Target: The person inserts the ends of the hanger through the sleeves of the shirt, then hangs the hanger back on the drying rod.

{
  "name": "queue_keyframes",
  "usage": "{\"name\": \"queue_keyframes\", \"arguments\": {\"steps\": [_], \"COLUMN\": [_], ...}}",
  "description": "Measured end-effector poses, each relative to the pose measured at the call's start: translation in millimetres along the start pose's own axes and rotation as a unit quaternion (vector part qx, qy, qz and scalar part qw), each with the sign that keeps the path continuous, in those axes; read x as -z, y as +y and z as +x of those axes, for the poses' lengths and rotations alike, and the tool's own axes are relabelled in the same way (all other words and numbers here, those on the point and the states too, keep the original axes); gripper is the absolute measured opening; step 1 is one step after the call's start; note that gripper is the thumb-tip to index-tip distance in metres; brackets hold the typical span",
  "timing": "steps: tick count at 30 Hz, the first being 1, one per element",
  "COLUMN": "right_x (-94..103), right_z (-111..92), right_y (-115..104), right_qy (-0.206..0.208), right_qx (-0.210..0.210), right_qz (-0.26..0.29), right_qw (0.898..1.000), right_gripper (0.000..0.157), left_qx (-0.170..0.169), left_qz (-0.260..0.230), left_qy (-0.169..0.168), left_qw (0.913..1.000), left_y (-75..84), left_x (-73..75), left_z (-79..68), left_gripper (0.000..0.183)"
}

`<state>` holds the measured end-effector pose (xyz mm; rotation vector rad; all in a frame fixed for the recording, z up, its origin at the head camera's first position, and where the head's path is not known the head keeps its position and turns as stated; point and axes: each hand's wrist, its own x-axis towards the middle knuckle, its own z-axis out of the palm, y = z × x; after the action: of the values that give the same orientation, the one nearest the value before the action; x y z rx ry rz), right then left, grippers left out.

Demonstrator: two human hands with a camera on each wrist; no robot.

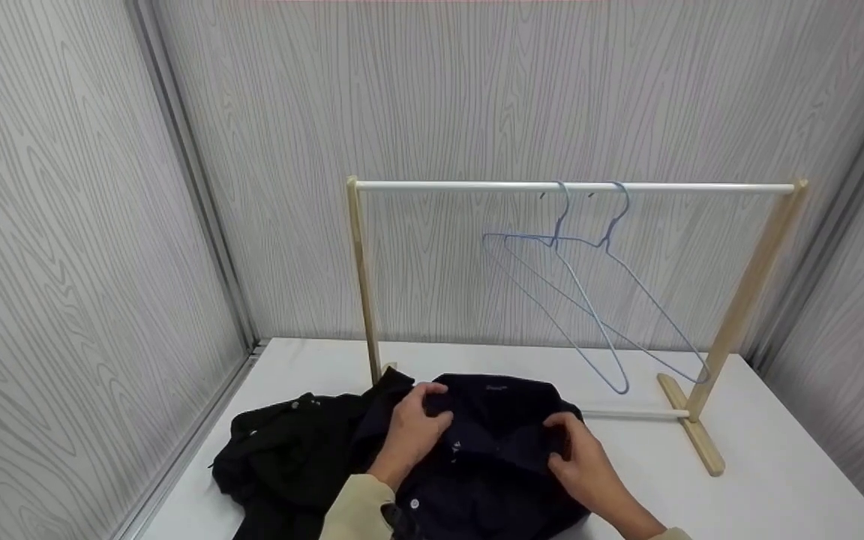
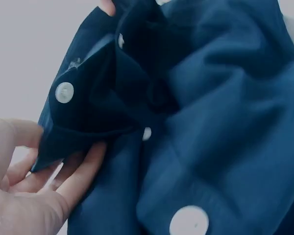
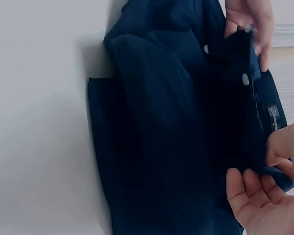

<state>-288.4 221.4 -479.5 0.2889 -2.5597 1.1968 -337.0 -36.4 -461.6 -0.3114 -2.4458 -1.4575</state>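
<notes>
A navy button-up shirt (image 1: 499,480) lies on the table, its collar side toward the rack. My left hand (image 1: 413,427) pinches one front edge of the collar; in the left wrist view, thumb and fingers (image 2: 83,171) take the collar corner from both sides near a white button (image 2: 64,92). At the other side of the collar my right hand (image 1: 582,461) holds the fabric between thumb and curled fingers (image 3: 242,196). A small label (image 3: 274,117) shows inside the neck. Several white buttons run down the shirt's front.
A black garment (image 1: 289,450) lies crumpled on the left, against the navy shirt. Behind stands a clothes rack with a white rail (image 1: 447,185) and wooden legs (image 1: 754,300). Two blue wire hangers (image 1: 589,307) hang from its rail. Grey wood-patterned walls (image 1: 289,150) enclose the white table (image 1: 769,420).
</notes>
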Motion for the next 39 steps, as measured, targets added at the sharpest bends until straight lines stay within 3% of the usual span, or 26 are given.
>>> {"name": "queue_keyframes", "arguments": {"steps": [3,10,13,18,28,33,39], "right_x": [-1.9,9.0,13.6,15.1,21.1,35.6,60.3], "right_z": [-1,0,0,-2,-1,3,12], "right_y": [-1,-1,2,4,-12,-38,-75], "right_qy": [0.003,0.042,0.054,0.040,0.044,0.044,0.055], "right_qx": [-0.012,-0.044,-0.041,-0.035,0.049,0.099,0.155], "right_qz": [-0.004,0.036,0.023,0.003,-0.040,-0.042,-0.032], "right_qw": [1.000,0.998,0.997,0.999,0.997,0.993,0.986], "right_gripper": [0.041,0.007,0.004,0.005,0.009,0.020,0.019], "left_qx": [-0.003,-0.073,-0.095,-0.117,-0.115,-0.104,-0.083], "left_qz": [-0.008,0.008,0.024,0.043,0.027,0.024,0.013], "left_qy": [-0.016,-0.038,-0.040,-0.037,-0.032,-0.037,-0.043], "left_qw": [0.9998,0.9966,0.9944,0.9915,0.9925,0.9935,0.9956], "left_y": [2.6,-2.8,-7.8,-12.2,-17.9,-20.6,-21.1], "left_x": [-1.7,6.6,8.9,8.1,8.4,8.5,9.9], "left_z": [-2.1,-4.8,-6.5,-9.0,-12.0,-12.5,-14.2], "left_gripper": [0.047,0.061,0.061,0.057,0.052,0.053,0.051]}}
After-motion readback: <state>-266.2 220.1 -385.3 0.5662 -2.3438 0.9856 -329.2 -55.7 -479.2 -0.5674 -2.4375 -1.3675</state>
